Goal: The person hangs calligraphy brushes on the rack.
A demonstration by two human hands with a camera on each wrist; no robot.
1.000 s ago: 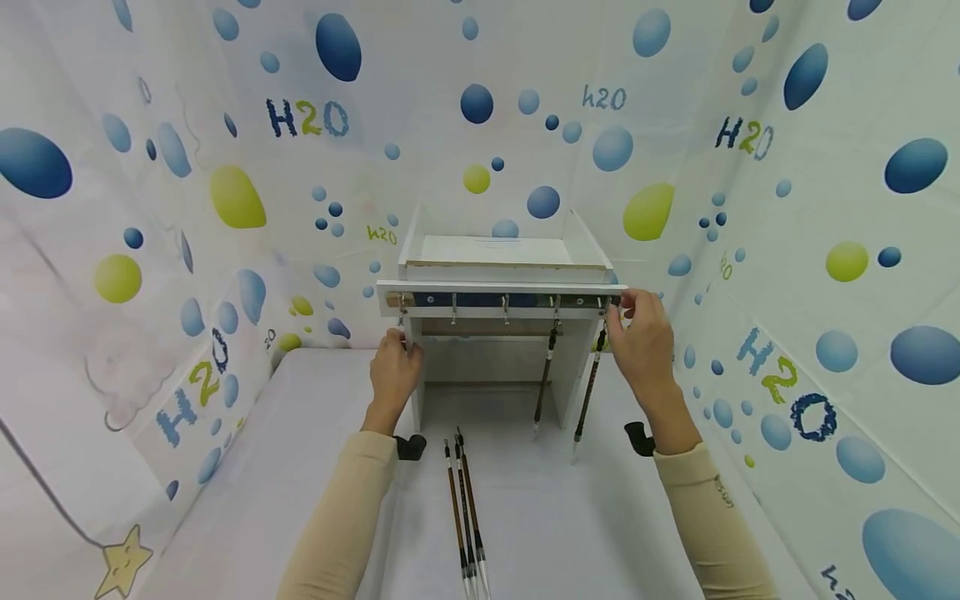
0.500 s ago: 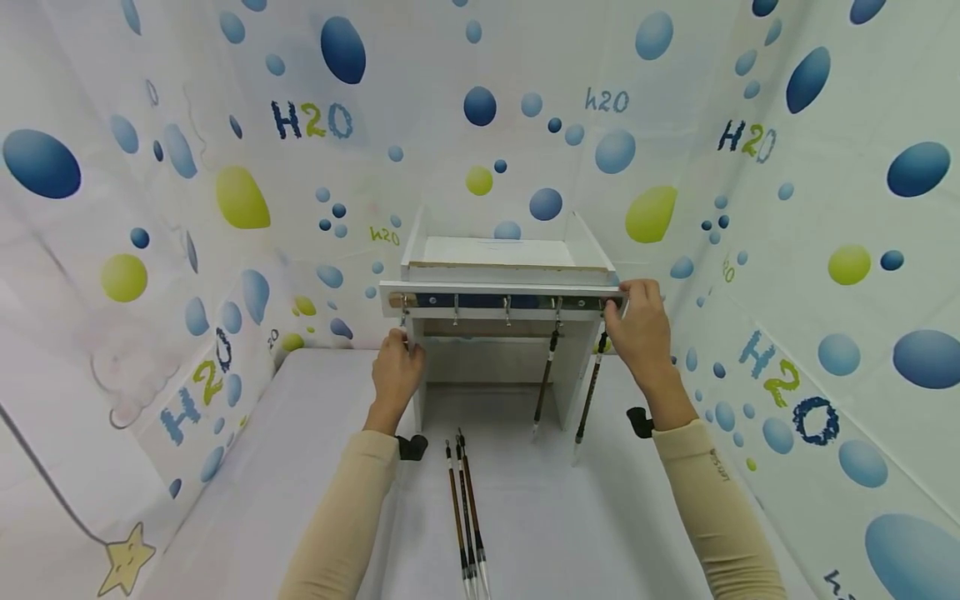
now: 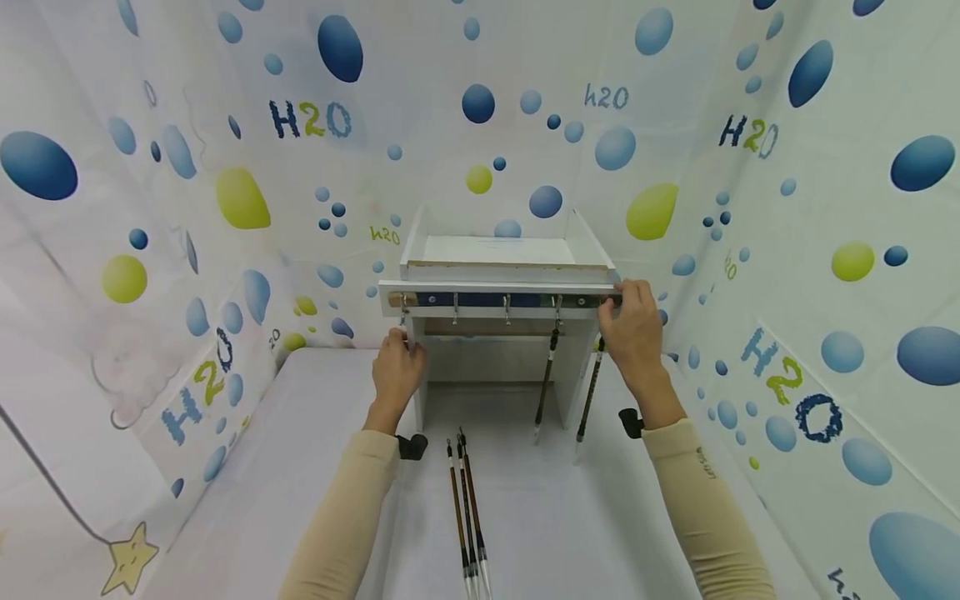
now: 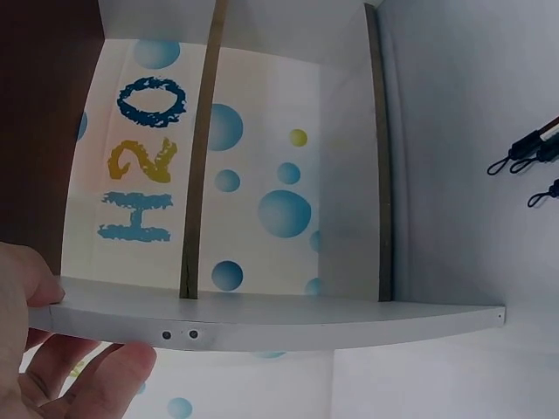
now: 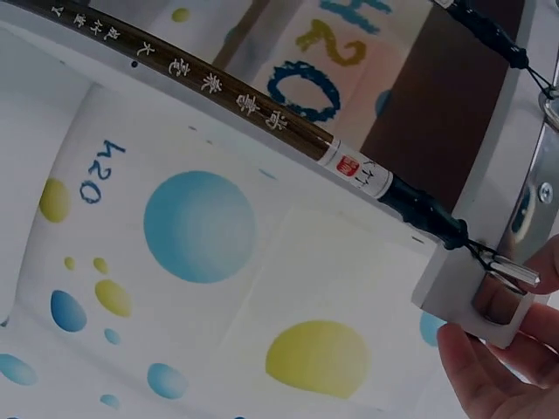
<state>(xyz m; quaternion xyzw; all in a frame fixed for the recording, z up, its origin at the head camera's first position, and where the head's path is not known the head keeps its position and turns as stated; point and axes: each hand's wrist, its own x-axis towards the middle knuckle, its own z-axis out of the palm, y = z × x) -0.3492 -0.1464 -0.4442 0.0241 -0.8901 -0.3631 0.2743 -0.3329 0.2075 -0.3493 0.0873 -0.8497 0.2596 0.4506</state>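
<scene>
A white shelf unit (image 3: 510, 273) carries a front rail with a dark metal strip (image 3: 480, 301) and several hooks. My left hand (image 3: 397, 367) grips the shelf's left side panel (image 4: 288, 332), thumb on one face and fingers on the other. At the rail's right end, my right hand (image 3: 633, 333) pinches the board's corner, fingers behind and thumb in front by the last hook (image 5: 511, 269). A calligraphy brush (image 5: 218, 78) hangs by its cord loop from that hook, tip down. Another calligraphy brush (image 3: 547, 379) hangs from the neighbouring hook to its left.
Three calligraphy brushes (image 3: 467, 508) lie side by side on the white table (image 3: 540, 533), loops toward the shelf. Walls patterned with bubbles (image 3: 477, 103) surround the table at the back and both sides.
My right hand has shifted slightly left and up along the rail's end. My left hand keeps its grip on the side panel, and the hanging brushes stay almost still.
</scene>
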